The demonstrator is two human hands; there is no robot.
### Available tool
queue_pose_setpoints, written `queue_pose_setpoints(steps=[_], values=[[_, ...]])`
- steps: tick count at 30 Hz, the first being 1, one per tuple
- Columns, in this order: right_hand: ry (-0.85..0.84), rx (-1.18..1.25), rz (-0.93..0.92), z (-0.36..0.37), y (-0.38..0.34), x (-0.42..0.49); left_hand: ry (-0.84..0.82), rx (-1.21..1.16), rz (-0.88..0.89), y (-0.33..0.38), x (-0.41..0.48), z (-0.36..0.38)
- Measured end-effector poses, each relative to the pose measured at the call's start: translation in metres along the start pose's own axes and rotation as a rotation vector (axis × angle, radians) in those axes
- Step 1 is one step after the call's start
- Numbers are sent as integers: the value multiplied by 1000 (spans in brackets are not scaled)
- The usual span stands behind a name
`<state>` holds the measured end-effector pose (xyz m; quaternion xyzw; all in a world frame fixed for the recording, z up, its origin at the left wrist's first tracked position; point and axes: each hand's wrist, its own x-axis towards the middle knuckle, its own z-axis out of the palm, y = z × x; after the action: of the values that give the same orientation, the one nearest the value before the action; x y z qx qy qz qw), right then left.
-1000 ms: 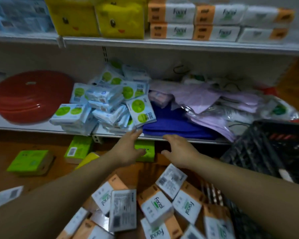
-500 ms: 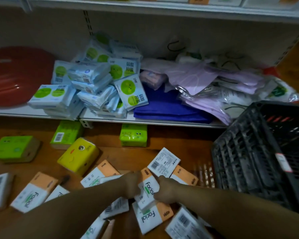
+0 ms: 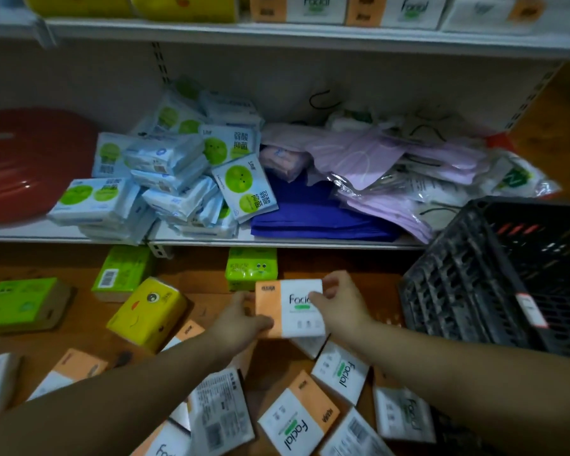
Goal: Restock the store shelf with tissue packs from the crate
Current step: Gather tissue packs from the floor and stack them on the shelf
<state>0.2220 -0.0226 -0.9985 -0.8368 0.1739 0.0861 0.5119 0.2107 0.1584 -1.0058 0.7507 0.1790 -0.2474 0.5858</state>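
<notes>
Glossy plastic-wrapped orange-and-white tissue pack (image 3: 290, 307). Black plastic lattice crate (image 3: 474, 284), matt, scuffed. Smooth white painted-metal shelf (image 3: 277, 242). Orange wood-look floor (image 3: 359, 261). Shiny red plastic basin (image 3: 30, 162). Matt purple cloth (image 3: 316, 218).

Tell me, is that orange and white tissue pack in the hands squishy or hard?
Probably squishy: the tissue pack has soft rounded wrapper corners. Likely light, since the left hand and right hand hold it by fingers alone. Its flat sides shouldn't roll.
</notes>
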Motion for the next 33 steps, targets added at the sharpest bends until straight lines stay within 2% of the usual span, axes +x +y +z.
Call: queue_pose_setpoints(steps=[2, 4, 9, 12, 15, 18, 24, 29, 33], values=[[-7, 133, -80, -10, -27, -3, 65, -128, 121, 24, -7, -3], [-40, 168, -207, -18, -49, -5, 119, -194, 237, 49, -16, -7], [-80, -96, -543, -35, -81, -19, 200, -192, 457, 99, -40, -18], [0, -177, -692, -44, -93, -20, 228, -98, 579, 121, -56, -23], [75, -117, -790, -52, -110, -20, 321, -12, 739, 137, -73, -24], [138, -50, -904, -62, -131, -23, 365, -51, 858, 157, -88, -24], [285, 31, -1046, -84, -171, -21, 390, -37, 1025, 198, -107, -31], [449, 32, -1140, -116, -236, -19, 620, 194, 1227, 267, -117, -44], [511, -110, -1076, -145, -297, -2, 733, 278, 1205, 336, -99, -63]])
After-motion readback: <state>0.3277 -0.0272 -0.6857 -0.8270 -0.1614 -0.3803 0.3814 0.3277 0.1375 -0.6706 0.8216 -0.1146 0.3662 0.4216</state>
